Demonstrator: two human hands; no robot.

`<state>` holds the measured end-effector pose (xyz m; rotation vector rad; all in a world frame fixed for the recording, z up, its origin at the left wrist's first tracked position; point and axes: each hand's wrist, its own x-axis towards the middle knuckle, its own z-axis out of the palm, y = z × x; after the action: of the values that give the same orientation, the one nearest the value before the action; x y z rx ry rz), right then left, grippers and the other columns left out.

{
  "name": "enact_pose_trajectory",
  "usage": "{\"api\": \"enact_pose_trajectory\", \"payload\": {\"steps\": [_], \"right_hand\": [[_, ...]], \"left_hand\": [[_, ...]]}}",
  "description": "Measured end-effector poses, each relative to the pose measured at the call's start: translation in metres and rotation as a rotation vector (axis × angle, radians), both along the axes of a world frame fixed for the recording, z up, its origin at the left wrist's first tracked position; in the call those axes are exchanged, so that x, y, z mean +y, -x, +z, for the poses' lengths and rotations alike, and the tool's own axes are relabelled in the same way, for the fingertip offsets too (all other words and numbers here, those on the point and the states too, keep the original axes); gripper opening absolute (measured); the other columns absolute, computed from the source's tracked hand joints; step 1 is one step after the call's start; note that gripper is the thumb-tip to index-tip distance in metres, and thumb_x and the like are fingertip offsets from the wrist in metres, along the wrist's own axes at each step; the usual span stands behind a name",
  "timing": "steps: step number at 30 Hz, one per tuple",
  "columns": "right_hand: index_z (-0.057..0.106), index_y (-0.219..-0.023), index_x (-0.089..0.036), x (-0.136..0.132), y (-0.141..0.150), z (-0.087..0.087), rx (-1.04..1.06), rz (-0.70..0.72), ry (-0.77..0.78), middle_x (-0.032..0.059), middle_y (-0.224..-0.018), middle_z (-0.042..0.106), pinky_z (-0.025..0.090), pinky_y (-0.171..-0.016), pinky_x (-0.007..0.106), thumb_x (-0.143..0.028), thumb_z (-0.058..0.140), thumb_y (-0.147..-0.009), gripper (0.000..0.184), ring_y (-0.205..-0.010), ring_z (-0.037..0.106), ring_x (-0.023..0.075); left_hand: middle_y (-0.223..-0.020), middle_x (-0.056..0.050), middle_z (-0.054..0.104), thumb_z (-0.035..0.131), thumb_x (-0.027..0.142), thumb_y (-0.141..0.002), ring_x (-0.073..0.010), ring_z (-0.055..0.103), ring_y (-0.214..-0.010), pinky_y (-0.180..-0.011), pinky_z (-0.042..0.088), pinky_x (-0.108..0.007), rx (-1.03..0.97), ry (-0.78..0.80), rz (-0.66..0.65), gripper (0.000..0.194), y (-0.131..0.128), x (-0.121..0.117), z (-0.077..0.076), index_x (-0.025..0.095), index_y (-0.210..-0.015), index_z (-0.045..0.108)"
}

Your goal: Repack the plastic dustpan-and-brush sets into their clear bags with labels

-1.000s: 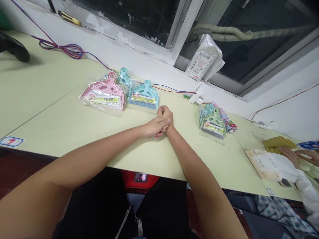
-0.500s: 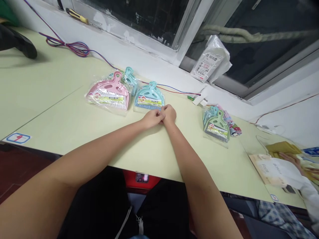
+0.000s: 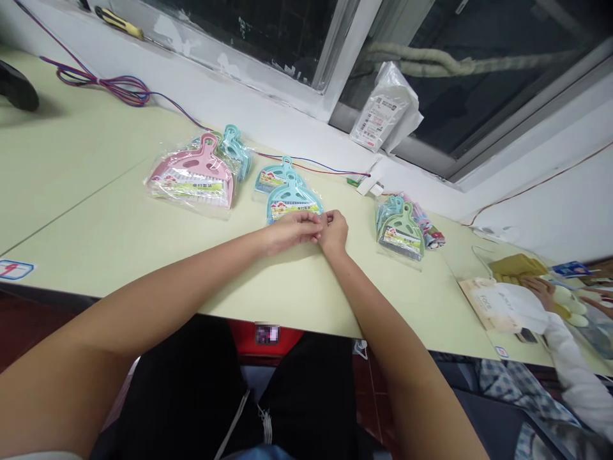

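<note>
A bagged light-blue dustpan and brush set (image 3: pixel 293 203) lies near the middle of the table, tilted over a second blue dustpan set (image 3: pixel 269 180) behind it. My right hand (image 3: pixel 334 231) is closed at its lower right corner, pinching the clear bag. Across the near edge of the same set lies my left hand (image 3: pixel 292 233), fingers loosely stretched toward the right hand and apparently touching it. The brush's lower part is hidden by my left hand. To the left are a pink dustpan set (image 3: pixel 194 176) and another blue dustpan set (image 3: pixel 234 150) behind it.
Green and blue dustpan sets (image 3: pixel 402 235) lie to the right beside patterned cloth. A coiled cable (image 3: pixel 124 89) runs along the wall. A screwdriver (image 3: pixel 119 23) and a plastic-wrapped package (image 3: pixel 383 115) rest on the sill. Far right, another person's hand (image 3: pixel 536 287) is beside yellow cloth.
My hands were together at the blue set's lower right corner. Now the front blue set has come toward me and right, showing the second one behind. My left fingers have loosened.
</note>
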<state>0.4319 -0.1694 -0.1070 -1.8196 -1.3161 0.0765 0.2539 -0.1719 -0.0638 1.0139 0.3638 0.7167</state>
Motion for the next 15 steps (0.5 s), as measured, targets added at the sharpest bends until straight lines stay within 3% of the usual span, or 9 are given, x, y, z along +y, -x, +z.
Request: {"api": "enact_pose_trajectory", "payload": {"steps": [3,5,8,10,15], "right_hand": [[0.059,-0.089,-0.022,-0.007,-0.009,-0.004,0.154,0.055,-0.036,0.0031,-0.089,0.066,0.051,-0.078,0.033,-0.037,0.054,-0.093,0.017,-0.082,0.063,0.0205],[0.061,-0.093,-0.021,-0.007,-0.014,-0.007,0.292,0.079,-0.056,0.0035,-0.093,0.066,0.054,-0.076,0.033,-0.041,0.055,-0.092,0.020,-0.080,0.064,0.0196],[0.062,-0.094,-0.019,-0.006,-0.020,-0.008,0.419,0.084,-0.101,0.0043,-0.094,0.066,0.056,-0.080,0.035,-0.042,0.060,-0.087,0.025,-0.084,0.065,0.0192],[0.063,-0.094,-0.018,-0.006,-0.022,-0.007,0.472,0.106,-0.129,0.0044,-0.094,0.066,0.057,-0.081,0.035,-0.043,0.061,-0.086,0.027,-0.085,0.065,0.0188],[0.063,-0.096,-0.019,-0.013,-0.022,0.004,0.573,0.185,-0.205,0.0044,-0.098,0.065,0.059,-0.081,0.034,-0.047,0.066,-0.084,0.030,-0.091,0.065,0.0188]], "left_hand": [[-0.073,0.000,0.061,0.077,0.019,-0.080,-0.0128,0.061,-0.066,-0.066,0.049,-0.028,0.086,-0.187,0.191,0.017,0.011,0.015,0.006,0.017,-0.085,0.061],[-0.072,0.002,0.058,0.075,0.018,-0.081,-0.0125,0.055,-0.064,-0.063,0.045,-0.027,0.175,-0.414,0.467,0.017,0.019,0.029,0.005,0.019,-0.084,0.059],[-0.094,-0.003,0.064,0.074,0.015,-0.082,-0.0163,0.059,-0.087,-0.075,0.046,-0.027,0.315,-0.616,0.820,0.016,0.031,0.053,-0.003,0.021,-0.088,0.061],[-0.104,-0.005,0.063,0.075,0.019,-0.084,-0.0186,0.058,-0.092,-0.079,0.047,-0.030,0.402,-0.524,0.936,0.019,0.036,0.066,-0.009,0.023,-0.093,0.060],[-0.116,-0.009,0.061,0.077,0.038,-0.089,-0.0234,0.061,-0.102,-0.082,0.050,-0.035,0.361,-0.285,0.968,0.027,0.043,0.087,-0.022,0.026,-0.103,0.056]]}}
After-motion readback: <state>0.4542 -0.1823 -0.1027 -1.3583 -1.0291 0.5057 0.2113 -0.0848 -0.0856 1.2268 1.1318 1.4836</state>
